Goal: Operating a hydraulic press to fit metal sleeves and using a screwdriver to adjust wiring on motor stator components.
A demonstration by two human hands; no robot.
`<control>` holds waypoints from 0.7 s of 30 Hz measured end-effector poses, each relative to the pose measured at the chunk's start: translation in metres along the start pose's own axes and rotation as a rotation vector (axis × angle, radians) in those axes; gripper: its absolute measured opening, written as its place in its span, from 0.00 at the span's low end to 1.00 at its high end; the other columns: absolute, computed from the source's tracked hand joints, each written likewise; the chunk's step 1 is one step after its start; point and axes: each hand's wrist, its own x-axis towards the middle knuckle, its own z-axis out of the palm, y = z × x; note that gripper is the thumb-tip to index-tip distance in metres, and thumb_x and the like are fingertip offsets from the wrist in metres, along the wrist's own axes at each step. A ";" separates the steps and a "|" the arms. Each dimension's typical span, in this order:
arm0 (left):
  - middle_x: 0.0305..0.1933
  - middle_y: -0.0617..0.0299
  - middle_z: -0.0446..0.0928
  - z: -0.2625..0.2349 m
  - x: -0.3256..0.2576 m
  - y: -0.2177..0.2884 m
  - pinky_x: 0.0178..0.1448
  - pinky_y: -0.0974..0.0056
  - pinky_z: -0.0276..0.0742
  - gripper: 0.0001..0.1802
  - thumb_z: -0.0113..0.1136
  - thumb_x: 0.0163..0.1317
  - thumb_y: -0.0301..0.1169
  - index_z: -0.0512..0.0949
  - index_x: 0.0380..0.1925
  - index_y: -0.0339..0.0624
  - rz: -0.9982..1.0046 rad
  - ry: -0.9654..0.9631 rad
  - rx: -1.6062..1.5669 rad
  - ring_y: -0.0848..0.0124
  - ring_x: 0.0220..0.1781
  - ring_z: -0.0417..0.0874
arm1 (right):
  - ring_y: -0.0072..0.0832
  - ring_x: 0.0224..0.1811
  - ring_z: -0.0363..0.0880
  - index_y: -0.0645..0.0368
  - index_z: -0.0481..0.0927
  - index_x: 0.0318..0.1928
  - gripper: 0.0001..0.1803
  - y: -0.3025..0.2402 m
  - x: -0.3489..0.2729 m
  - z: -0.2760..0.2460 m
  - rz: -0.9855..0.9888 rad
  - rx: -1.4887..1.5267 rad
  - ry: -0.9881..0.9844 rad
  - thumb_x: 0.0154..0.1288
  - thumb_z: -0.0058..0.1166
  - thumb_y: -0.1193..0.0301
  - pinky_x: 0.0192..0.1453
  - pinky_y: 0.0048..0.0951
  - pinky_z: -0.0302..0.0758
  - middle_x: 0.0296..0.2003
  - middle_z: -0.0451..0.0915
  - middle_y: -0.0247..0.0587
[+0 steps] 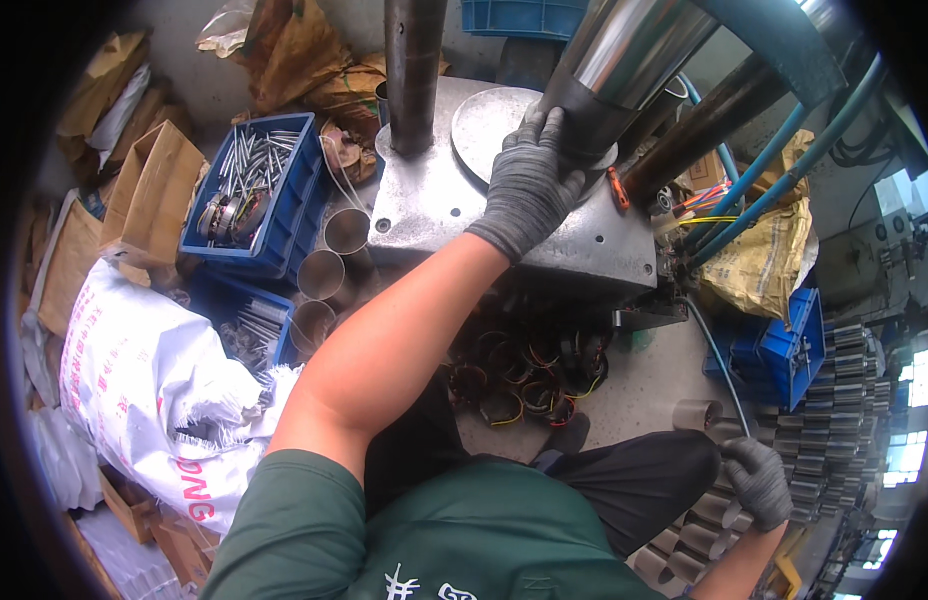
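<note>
My left hand (pixel 532 180), in a grey knitted glove, reaches up to the press. Its fingers lie along the left side of a dark metal cylinder (pixel 596 118), with the thumb at the lower front. The cylinder stands on a round steel plate (pixel 481 125), directly beneath the shiny press ram (pixel 644 50); the contact side of the fingers is partly hidden. Low on the right, my right hand (pixel 759 482), gloved alike, is closed around the end of a thin pale lever rod (pixel 721 365) that slopes down from the press.
Blue crates (pixel 302 205) with metal rods stand left, beside open metal tubes (pixel 322 275) and a white woven sack (pixel 149 385). Wired coils (pixel 519 385) lie under the press table (pixel 424 215). Stacked metal cylinders (pixel 834 430) fill the right; blue hoses (pixel 774 185) run beside the press.
</note>
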 end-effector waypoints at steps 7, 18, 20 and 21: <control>0.75 0.36 0.69 -0.003 0.001 0.002 0.79 0.45 0.70 0.50 0.71 0.60 0.37 0.60 0.79 0.32 -0.026 -0.024 0.002 0.39 0.72 0.73 | 0.50 0.46 0.88 0.66 0.87 0.50 0.16 -0.015 0.007 -0.006 0.054 0.074 0.017 0.61 0.58 0.80 0.55 0.41 0.82 0.43 0.88 0.54; 0.74 0.36 0.70 -0.003 0.001 0.003 0.78 0.45 0.71 0.50 0.71 0.60 0.37 0.60 0.79 0.32 -0.012 -0.004 0.005 0.38 0.70 0.74 | 0.36 0.37 0.88 0.68 0.87 0.50 0.14 -0.003 0.003 -0.003 0.076 0.101 -0.210 0.66 0.57 0.79 0.44 0.33 0.83 0.39 0.88 0.51; 0.74 0.36 0.70 -0.003 0.001 0.002 0.78 0.45 0.71 0.50 0.72 0.59 0.37 0.60 0.79 0.32 -0.009 -0.009 -0.002 0.38 0.70 0.74 | 0.35 0.36 0.87 0.68 0.86 0.53 0.16 -0.013 0.008 -0.003 0.099 0.177 -0.171 0.66 0.57 0.79 0.43 0.33 0.82 0.41 0.89 0.51; 0.74 0.36 0.70 -0.003 0.001 0.001 0.78 0.45 0.71 0.50 0.72 0.59 0.37 0.60 0.79 0.32 -0.006 -0.014 -0.010 0.38 0.70 0.74 | 0.34 0.36 0.87 0.68 0.86 0.53 0.16 -0.019 0.008 -0.009 0.199 0.298 -0.132 0.66 0.57 0.79 0.44 0.34 0.82 0.41 0.89 0.50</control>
